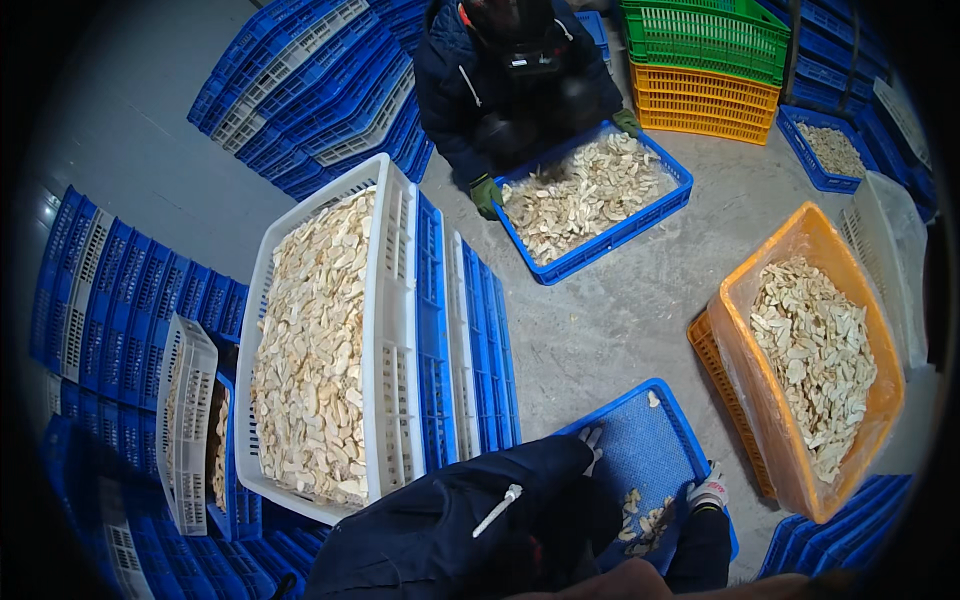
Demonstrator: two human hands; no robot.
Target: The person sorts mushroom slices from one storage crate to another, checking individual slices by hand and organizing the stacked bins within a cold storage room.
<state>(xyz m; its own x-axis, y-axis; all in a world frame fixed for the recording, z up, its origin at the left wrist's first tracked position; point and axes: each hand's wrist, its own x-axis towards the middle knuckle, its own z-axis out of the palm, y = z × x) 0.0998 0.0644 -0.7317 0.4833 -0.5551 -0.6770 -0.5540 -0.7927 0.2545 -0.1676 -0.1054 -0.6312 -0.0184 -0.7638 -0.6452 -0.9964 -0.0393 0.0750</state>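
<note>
A shallow blue mesh tray (640, 440) is tilted in front of me, with a few pale dried slices (650, 522) near its lower end and one in its far corner. My right hand (708, 490), in a light glove, is closed over the tray's right rim. At the left rim is my gloved left hand (592, 450), partly covered by my dark sleeve; its fingers appear closed on the edge. Across from me, a person with green gloves (486, 196) holds another blue tray (600, 245) heaped with pale slices, which look blurred by motion.
To the left, a tall stack is topped by a full white crate (395, 330). An orange lined bin (740, 330) of slices stands at right. Blue crate stacks (320, 90) line the left and back; green (710, 40) and orange crates (700, 100) stand behind. Grey concrete floor (590, 330) lies between.
</note>
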